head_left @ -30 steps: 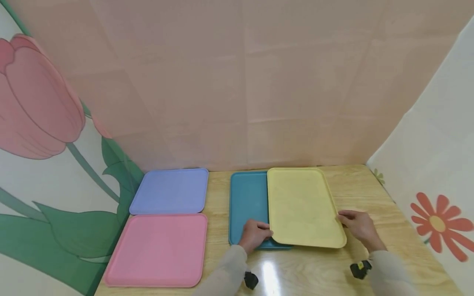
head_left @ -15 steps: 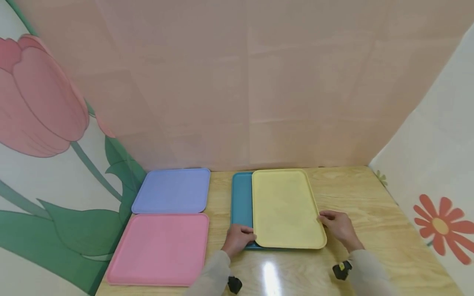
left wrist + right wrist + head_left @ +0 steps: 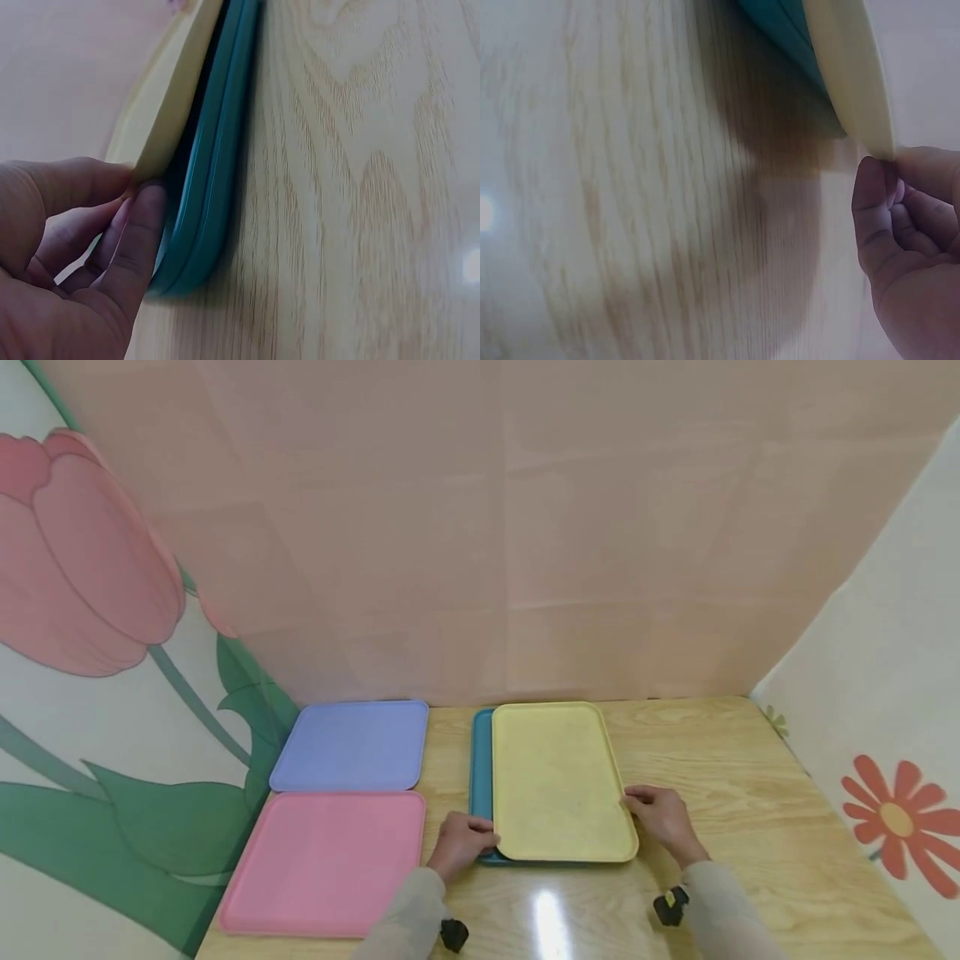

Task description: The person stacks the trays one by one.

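Note:
A yellow rectangular tray lies over a teal tray, whose left strip shows beside it in the head view. My left hand pinches the yellow tray's near left edge between thumb and fingers. At its right edge, my right hand pinches the rim. Seen from the left wrist, a gap stands between the yellow rim and the teal rim, which looks doubled, like two stacked trays. The right wrist view has the yellow edge raised above the table. Most of the teal tray is hidden.
To the left, a lavender tray lies behind a pink tray, their edges close together. A wooden table carries everything. A pinkish cloth wall rises at the back, with flower-printed walls on both sides.
Both hands have moved left with the yellow tray. It now covers more of the teal tray, leaving only a narrow strip. The lavender and pink trays stay put.

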`<act>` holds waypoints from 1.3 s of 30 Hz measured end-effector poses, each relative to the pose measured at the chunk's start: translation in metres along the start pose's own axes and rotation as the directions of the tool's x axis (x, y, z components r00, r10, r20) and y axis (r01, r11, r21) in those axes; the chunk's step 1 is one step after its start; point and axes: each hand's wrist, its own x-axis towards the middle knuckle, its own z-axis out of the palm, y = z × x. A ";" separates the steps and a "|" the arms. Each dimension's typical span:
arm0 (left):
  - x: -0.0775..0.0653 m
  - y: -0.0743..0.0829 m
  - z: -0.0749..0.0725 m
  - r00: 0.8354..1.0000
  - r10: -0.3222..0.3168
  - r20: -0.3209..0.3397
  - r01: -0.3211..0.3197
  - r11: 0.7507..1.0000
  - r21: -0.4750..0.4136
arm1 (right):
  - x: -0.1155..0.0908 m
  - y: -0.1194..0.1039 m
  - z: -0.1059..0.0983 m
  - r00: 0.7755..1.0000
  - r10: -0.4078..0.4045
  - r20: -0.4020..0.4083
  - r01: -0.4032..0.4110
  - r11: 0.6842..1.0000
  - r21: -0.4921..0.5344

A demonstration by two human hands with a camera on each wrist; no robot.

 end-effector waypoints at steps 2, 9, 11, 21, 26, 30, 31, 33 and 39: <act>-0.001 0.000 -0.003 1.000 0.011 -0.004 -0.011 1.000 0.009 | 0.001 -0.002 0.003 1.000 -0.007 -0.002 0.007 1.000 0.006; -0.003 -0.001 -0.015 1.000 0.016 0.018 -0.015 1.000 -0.005 | 0.003 -0.010 0.014 0.999 -0.040 -0.012 0.040 0.999 -0.031; -0.003 0.000 -0.018 1.000 0.001 0.026 -0.001 1.000 -0.011 | 0.003 -0.012 0.016 1.000 -0.027 -0.008 0.027 0.999 -0.025; -0.001 -0.007 -0.032 0.999 -0.036 0.012 0.035 0.995 0.091 | 0.002 -0.020 0.027 1.000 -0.017 0.018 0.017 1.000 0.004; 0.001 -0.009 -0.037 0.999 -0.033 0.006 0.033 0.996 0.080 | 0.000 -0.020 0.032 1.000 0.006 0.028 -0.006 1.000 0.001; 0.001 -0.010 -0.040 1.000 -0.021 0.014 0.020 0.996 0.085 | -0.001 -0.021 0.033 1.000 0.013 0.024 -0.013 1.000 0.015; 0.001 -0.010 -0.041 1.000 -0.022 0.015 0.021 0.996 0.082 | -0.001 -0.021 0.034 1.000 0.012 0.023 -0.012 1.000 0.020; 0.001 -0.012 -0.041 1.000 -0.011 0.011 0.010 0.997 0.080 | 0.000 -0.022 0.034 1.000 0.006 0.023 -0.007 1.000 0.030; 0.002 -0.020 -0.042 1.000 0.001 0.015 -0.001 1.000 0.009 | 0.000 -0.022 0.034 0.998 0.036 0.042 -0.039 0.997 0.061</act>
